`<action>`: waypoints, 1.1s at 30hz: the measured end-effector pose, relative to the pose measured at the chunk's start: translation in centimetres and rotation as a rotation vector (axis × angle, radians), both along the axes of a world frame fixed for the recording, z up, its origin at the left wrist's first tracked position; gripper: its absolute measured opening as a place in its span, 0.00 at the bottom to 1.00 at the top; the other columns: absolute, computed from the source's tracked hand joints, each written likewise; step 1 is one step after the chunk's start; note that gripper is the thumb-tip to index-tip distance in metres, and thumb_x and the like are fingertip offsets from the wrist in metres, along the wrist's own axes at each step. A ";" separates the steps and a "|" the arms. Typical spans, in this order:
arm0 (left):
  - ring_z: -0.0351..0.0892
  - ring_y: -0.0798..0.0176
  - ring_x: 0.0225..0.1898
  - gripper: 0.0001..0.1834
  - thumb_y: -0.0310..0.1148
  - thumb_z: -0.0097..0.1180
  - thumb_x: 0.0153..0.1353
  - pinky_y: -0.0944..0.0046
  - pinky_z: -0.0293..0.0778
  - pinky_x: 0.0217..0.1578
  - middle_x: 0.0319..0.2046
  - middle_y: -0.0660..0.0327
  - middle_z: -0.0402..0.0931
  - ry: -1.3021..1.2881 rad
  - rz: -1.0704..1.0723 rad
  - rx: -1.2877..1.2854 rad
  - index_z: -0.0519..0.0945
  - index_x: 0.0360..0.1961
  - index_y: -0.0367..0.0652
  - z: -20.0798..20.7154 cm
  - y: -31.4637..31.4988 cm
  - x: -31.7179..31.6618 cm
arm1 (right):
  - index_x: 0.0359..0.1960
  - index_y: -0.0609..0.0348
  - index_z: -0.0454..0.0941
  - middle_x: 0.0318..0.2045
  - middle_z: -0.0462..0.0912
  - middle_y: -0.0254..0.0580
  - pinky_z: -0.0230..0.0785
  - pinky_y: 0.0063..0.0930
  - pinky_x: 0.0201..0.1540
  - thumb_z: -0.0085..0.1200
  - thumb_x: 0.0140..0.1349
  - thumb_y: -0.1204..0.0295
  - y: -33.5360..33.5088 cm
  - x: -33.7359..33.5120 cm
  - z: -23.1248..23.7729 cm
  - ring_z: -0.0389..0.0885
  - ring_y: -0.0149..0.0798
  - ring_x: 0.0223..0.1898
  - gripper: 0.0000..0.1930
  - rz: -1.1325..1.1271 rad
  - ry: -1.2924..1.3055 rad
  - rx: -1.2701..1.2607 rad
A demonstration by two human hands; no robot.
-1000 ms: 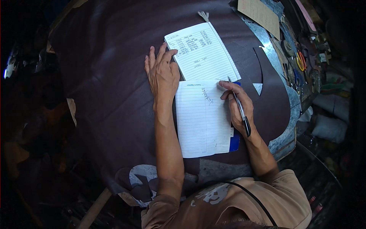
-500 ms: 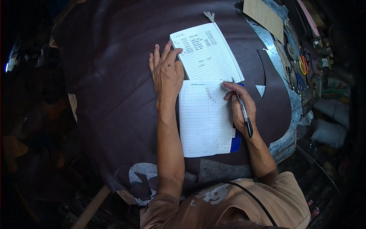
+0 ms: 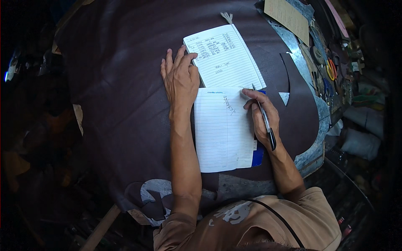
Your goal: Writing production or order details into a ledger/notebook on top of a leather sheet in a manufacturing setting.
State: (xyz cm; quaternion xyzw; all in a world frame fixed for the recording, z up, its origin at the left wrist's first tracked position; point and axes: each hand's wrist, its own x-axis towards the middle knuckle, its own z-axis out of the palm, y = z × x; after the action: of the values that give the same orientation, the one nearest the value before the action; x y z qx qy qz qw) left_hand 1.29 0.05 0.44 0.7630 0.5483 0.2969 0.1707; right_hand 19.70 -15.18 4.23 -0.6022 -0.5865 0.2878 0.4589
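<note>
**Pen (image 3: 265, 119) pinched, left hand (image 3: 182, 77) spread**

From where I stand, the right hand (image 3: 271, 109) has its grip loosely closed round the pen, whose tip is by the lower right corner of the upper page (image 3: 228, 69); whether it touches paper I can't tell. That hand overlaps the right side of the lower page (image 3: 215, 134), where a blue cover (image 3: 258, 157) peeps out. The left hand's fingers are fanned, pinching nothing, along the upper page's left edge.

Both pages lie toward the near edge of the desk (image 3: 312, 162), on a brown leather sheet (image 3: 125, 88); one book or two, I can't say.

Against a second ago, only the view has shifted slightly; hands and pen keep their places on the paper, so I'd judge the work to be pausing.

The upper page carries a handwritten list with two short lines below; the lower has small blue print along its top and slanting handwriting. I make out no brand. Orange-handled scissors (image 3: 331, 69) lie out by the desk's right edge, a tan card (image 3: 287, 19) at its far right corner
</note>
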 end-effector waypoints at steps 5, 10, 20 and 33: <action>0.57 0.39 0.71 0.18 0.32 0.44 0.65 0.41 0.44 0.72 0.64 0.53 0.72 -0.004 0.001 0.000 0.83 0.50 0.41 0.1 0.0 0.1 | 0.55 0.66 0.74 0.49 0.81 0.52 0.75 0.29 0.39 0.40 0.61 0.87 -0.1 0.0 0.1 0.81 0.35 0.36 0.21 -0.003 -0.011 -0.016; 0.57 0.39 0.71 0.17 0.37 0.49 0.67 0.41 0.45 0.72 0.64 0.53 0.72 -0.020 0.008 -0.006 0.83 0.49 0.42 0.1 0.0 0.1 | 0.55 0.67 0.74 0.49 0.81 0.53 0.75 0.29 0.39 0.40 0.61 0.87 0.0 0.0 0.2 0.81 0.36 0.36 0.21 -0.001 -0.008 -0.017; 0.58 0.39 0.71 0.17 0.39 0.54 0.65 0.41 0.44 0.72 0.64 0.52 0.72 -0.005 0.003 0.009 0.83 0.48 0.42 0.0 0.0 0.1 | 0.54 0.66 0.75 0.50 0.81 0.52 0.76 0.29 0.40 0.40 0.61 0.88 0.0 -0.1 0.4 0.81 0.35 0.36 0.21 -0.012 -0.003 -0.028; 0.56 0.47 0.73 0.16 0.39 0.52 0.67 0.45 0.43 0.73 0.66 0.58 0.70 0.029 0.018 -0.013 0.84 0.50 0.46 0.0 0.0 0.1 | 0.55 0.66 0.75 0.49 0.81 0.51 0.76 0.29 0.40 0.39 0.59 0.88 -0.1 0.0 0.1 0.81 0.35 0.36 0.22 -0.006 -0.015 -0.006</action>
State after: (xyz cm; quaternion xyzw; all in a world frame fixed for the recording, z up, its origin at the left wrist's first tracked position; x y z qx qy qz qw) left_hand 1.42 0.00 0.43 0.7612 0.5593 0.2839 0.1650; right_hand 19.73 -15.28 4.30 -0.6076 -0.5870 0.2838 0.4536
